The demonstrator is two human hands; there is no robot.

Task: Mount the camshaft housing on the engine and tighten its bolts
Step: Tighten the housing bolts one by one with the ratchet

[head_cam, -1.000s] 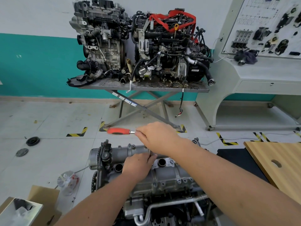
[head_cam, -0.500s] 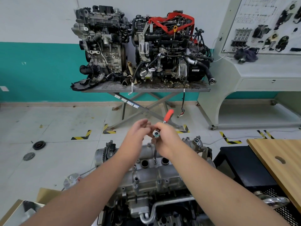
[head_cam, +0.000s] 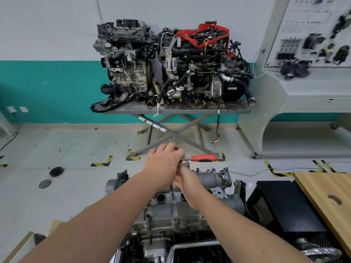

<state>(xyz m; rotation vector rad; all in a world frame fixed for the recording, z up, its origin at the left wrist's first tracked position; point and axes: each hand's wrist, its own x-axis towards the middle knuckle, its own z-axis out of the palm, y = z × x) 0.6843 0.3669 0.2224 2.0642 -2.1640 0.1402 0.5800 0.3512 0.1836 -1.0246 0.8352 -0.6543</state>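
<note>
Orange-handled ratchet stands on a bolt in the housing, seated atop the engine. Left hand clenches the ratchet head; right hand holds its extension. Tightening is underway; next, swing the handle. Open floor ahead gives room.
</note>
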